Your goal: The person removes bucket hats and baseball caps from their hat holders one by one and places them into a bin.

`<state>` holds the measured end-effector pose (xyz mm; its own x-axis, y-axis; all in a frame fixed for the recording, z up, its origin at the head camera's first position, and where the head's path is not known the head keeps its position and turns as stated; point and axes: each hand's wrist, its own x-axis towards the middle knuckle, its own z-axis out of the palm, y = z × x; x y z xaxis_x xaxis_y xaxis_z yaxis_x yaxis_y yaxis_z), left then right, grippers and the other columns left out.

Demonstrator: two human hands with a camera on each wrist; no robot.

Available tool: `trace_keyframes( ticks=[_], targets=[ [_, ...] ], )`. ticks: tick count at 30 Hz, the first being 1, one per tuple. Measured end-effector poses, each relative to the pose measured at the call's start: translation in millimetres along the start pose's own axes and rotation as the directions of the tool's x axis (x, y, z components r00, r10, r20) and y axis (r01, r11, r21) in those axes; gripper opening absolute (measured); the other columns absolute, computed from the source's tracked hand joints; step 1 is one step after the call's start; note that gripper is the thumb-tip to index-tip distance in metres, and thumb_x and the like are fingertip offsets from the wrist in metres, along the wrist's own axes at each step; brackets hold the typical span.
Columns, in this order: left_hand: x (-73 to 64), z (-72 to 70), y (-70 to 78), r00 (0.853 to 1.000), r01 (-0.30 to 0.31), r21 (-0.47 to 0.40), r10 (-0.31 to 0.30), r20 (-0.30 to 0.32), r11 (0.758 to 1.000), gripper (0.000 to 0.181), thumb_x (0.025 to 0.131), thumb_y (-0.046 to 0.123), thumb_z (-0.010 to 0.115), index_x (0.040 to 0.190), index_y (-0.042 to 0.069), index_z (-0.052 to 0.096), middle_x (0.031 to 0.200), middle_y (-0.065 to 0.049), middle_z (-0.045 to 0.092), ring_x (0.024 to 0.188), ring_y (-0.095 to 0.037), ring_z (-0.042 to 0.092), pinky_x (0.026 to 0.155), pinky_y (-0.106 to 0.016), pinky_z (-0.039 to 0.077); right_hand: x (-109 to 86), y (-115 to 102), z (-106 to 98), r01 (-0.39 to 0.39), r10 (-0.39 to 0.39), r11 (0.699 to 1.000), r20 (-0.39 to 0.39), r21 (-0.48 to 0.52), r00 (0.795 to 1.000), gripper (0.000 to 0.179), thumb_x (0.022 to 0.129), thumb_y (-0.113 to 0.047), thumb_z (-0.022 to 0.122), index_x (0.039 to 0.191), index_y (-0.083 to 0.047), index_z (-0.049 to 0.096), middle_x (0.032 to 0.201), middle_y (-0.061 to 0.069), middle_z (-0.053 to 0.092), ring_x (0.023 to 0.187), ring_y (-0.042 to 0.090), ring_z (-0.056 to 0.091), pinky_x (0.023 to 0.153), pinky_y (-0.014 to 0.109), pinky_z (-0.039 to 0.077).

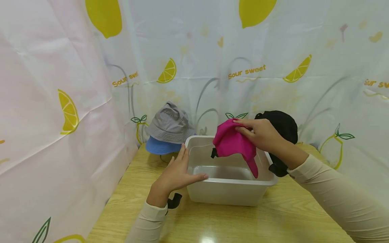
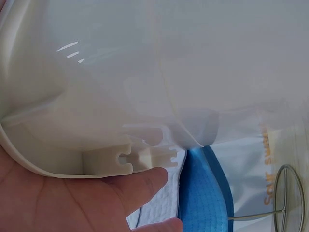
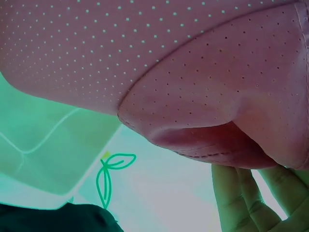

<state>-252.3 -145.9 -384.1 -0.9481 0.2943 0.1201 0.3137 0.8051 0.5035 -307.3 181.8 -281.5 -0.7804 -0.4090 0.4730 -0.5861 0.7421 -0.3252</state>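
Note:
My right hand (image 1: 262, 135) pinches a bright pink cap (image 1: 234, 140) by its top, over the light grey plastic bin (image 1: 226, 192). The cap hangs with one end drooping toward the bin's front rim, and a black strap shows at its left. In the right wrist view the cap's perforated fabric (image 3: 193, 92) fills the upper part, with fingers (image 3: 231, 198) at its lower edge. My left hand (image 1: 176, 173) rests at the bin's front left corner, fingers straight along the side and thumb at the front rim. The left wrist view shows that palm against the rim (image 2: 72, 175).
Behind the bin on the left, a grey bucket hat (image 1: 170, 125) sits over a blue hat (image 1: 162, 146) on a wire stand (image 2: 285, 193). A black cap (image 1: 281, 126) stands at the right behind my forearm. A lemon-print curtain (image 1: 194, 67) surrounds the wooden table (image 1: 127, 202).

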Motion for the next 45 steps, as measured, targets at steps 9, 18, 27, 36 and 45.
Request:
trace_keyframes(
  ticks=[9, 18, 27, 36, 45],
  targets=[
    [0.5, -0.5, 2.4, 1.000, 0.001, 0.000, -0.001, -0.009, 1.000, 0.138, 0.074, 0.091, 0.062, 0.165, 0.000, 0.012, 0.175, -0.012, -0.004, 0.157, -0.035, 0.025, 0.127, -0.062, 0.011, -0.5, 1, 13, -0.008, 0.009, 1.000, 0.091, -0.018, 0.996, 0.041, 0.101, -0.028, 0.069, 0.141, -0.023, 0.067, 0.118, 0.011, 0.077, 0.087, 0.023, 0.067, 0.062, 0.028, 0.052],
    [-0.6, -0.6, -0.1, 1.000, 0.009, -0.002, -0.009, -0.006, 1.000, 0.138, 0.073, 0.091, 0.063, 0.165, 0.001, 0.012, 0.175, -0.012, -0.004, 0.157, -0.036, 0.025, 0.127, -0.062, 0.011, 1.7, 2, 30, -0.065, 0.065, 0.998, 0.236, -0.008, 0.969, 0.039, 0.101, -0.033, 0.068, 0.138, -0.023, 0.070, 0.062, -0.005, 0.060, 0.065, 0.017, 0.053, 0.055, 0.027, 0.048],
    [1.4, 0.2, -0.3, 1.000, 0.003, 0.000, -0.003, -0.006, 1.000, 0.138, 0.074, 0.091, 0.062, 0.165, 0.001, 0.011, 0.175, -0.012, -0.004, 0.157, -0.036, 0.025, 0.126, -0.063, 0.011, 5.0, 5, 41, 0.051, -0.048, 0.999, 0.223, -0.010, 0.974, 0.035, 0.098, -0.028, 0.072, 0.133, -0.021, 0.073, 0.120, 0.008, 0.077, 0.082, 0.019, 0.064, 0.063, 0.027, 0.051],
    [1.7, 0.7, 0.9, 1.000, 0.001, -0.003, -0.001, -0.009, 1.000, 0.135, 0.076, 0.085, 0.066, 0.165, 0.001, 0.011, 0.175, -0.012, -0.004, 0.156, -0.036, 0.027, 0.127, -0.062, 0.011, 7.8, 2, 52, 0.069, -0.052, 0.997, 0.310, -0.042, 0.949, 0.035, 0.099, -0.028, 0.072, 0.132, -0.019, 0.074, 0.119, 0.009, 0.077, 0.079, 0.018, 0.061, 0.063, 0.027, 0.048],
    [1.6, 1.4, -0.2, 1.000, 0.002, -0.006, -0.002, -0.011, 1.000, 0.137, 0.074, 0.090, 0.062, 0.165, 0.002, 0.012, 0.175, -0.011, -0.003, 0.156, -0.039, 0.026, 0.127, -0.060, 0.010, 6.3, 3, 64, 0.102, -0.051, 0.988, 0.375, -0.117, 0.926, 0.034, 0.099, -0.029, 0.071, 0.132, -0.021, 0.074, 0.124, 0.005, 0.076, 0.100, 0.020, 0.073, 0.082, 0.037, 0.061]
  ],
)
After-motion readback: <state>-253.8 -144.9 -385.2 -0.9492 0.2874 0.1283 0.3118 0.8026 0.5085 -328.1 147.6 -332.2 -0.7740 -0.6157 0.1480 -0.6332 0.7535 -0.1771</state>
